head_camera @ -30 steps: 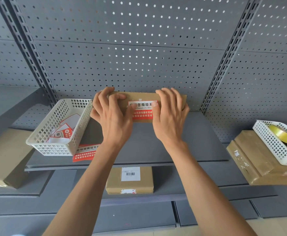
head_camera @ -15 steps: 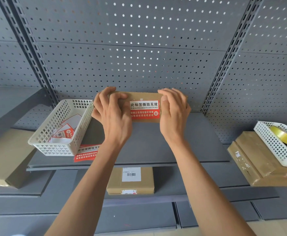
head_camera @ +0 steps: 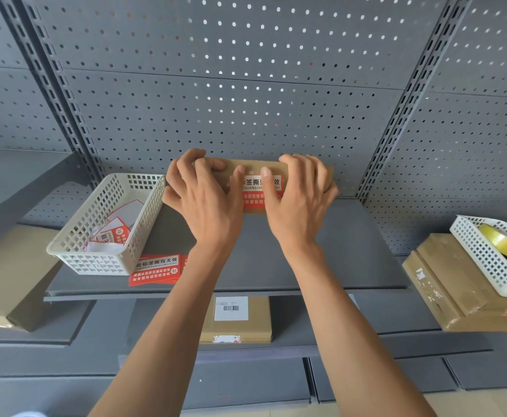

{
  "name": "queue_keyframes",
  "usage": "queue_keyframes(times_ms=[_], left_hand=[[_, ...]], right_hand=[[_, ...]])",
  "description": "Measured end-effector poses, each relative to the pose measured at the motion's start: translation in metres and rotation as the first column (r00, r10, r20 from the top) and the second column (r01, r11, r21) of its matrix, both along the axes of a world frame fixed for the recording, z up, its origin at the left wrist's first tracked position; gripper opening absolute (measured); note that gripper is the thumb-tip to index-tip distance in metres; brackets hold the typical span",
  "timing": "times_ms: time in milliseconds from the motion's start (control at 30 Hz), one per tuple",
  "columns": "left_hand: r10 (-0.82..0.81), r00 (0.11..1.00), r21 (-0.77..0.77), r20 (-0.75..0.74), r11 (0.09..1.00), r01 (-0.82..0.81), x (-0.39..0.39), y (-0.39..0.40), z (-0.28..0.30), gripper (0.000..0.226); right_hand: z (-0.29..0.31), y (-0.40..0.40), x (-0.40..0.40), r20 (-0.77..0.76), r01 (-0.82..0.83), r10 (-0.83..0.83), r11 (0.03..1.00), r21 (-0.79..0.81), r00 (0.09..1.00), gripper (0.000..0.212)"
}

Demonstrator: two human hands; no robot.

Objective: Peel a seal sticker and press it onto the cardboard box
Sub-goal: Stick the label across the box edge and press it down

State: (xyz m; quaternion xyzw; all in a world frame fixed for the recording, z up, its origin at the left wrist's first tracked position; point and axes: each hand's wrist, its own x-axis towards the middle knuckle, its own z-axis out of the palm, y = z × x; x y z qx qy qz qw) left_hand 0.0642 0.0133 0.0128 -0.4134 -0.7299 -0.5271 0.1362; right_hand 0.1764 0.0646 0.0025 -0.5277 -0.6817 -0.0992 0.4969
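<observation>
Where the grey perforated back panel (head_camera: 246, 94) rises behind everything, several grey metal shelves stand at different heights, and the middle shelf (head_camera: 321, 260) carries the work.

At the far left, a brown carton (head_camera: 8, 275) lies on a lower shelf. Next to it, on the left end of the middle shelf, stands a white perforated basket (head_camera: 96, 260); inside it lie loose red-and-white stickers (head_camera: 112, 233) and some white backing paper. Just in front of the basket's right corner, a sheet of red seal stickers (head_camera: 156, 269) lies flat on the shelf and partly goes under the basket.

In the centre, the cardboard box (head_camera: 246, 168) stands at the back of the middle shelf, near the panel. The red-and-white seal sticker (head_camera: 256, 188) is on its front face. The left hand (head_camera: 204, 200) grasps the left end of the box, fingers over the top edge, thumb reaching to the sticker. The right hand (head_camera: 300, 200) grasps the right end in the same way, and its thumb lies across the sticker.

Below, between the forearms, a flat parcel (head_camera: 237, 322) with a white barcode label lies on a lower shelf.

At the right, stacked brown cartons (head_camera: 444, 284) carry a second white basket (head_camera: 486, 260), which holds a roll of yellow tape (head_camera: 501, 240).
</observation>
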Motion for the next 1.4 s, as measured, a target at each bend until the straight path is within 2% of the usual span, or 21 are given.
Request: queue_keyframes(times_ms=[167,467,633,800,933,1033,1100,1167,1267,1400], left_hand=[[-0.033,0.999,0.014,0.004,0.999,0.033,-0.002,-0.001,-0.001,0.023],[-0.091,0.996,0.01,0.009,0.996,0.091,-0.006,-0.006,0.002,0.014],[-0.308,0.95,-0.104,-0.058,0.948,0.301,-0.022,-0.02,0.0,0.033],[-0.387,0.92,-0.169,-0.056,0.912,0.373,-0.03,-0.028,-0.001,0.057],[-0.426,0.902,-0.2,-0.066,0.892,0.406,-0.034,-0.029,0.0,0.069],[-0.435,0.898,-0.203,-0.071,0.887,0.414,-0.034,-0.031,0.001,0.069],[-0.442,0.894,-0.21,-0.072,0.883,0.419,-0.034,-0.032,0.002,0.069],[-0.435,0.899,-0.203,-0.053,0.886,0.417,-0.032,-0.032,0.003,0.072],[-0.389,0.921,-0.16,-0.028,0.911,0.38,-0.025,-0.029,0.003,0.076],[-0.315,0.947,-0.15,-0.054,0.941,0.305,-0.019,-0.024,-0.001,0.078]], right_hand=[[-0.003,0.005,0.003,-0.041,-0.036,0.037,0.999,0.016,0.998,0.024],[0.0,0.005,0.01,-0.089,-0.142,0.139,0.989,-0.031,0.986,0.025],[-0.001,0.003,0.026,0.028,-0.265,0.268,0.961,-0.073,0.963,0.033],[-0.006,-0.002,0.042,0.132,-0.373,0.392,0.916,-0.15,0.91,0.045],[-0.004,-0.004,0.05,0.106,-0.464,0.491,0.861,-0.208,0.865,0.062],[0.0,-0.005,0.054,0.106,-0.504,0.543,0.823,-0.26,0.833,0.073],[0.002,-0.005,0.057,0.121,-0.511,0.559,0.811,-0.284,0.82,0.076],[0.003,-0.006,0.057,0.074,-0.539,0.58,0.791,-0.288,0.811,0.072],[0.004,-0.01,0.048,-0.012,-0.516,0.532,0.815,-0.264,0.847,0.065],[0.002,-0.011,0.036,0.134,-0.338,0.378,0.908,-0.249,0.916,0.081]])
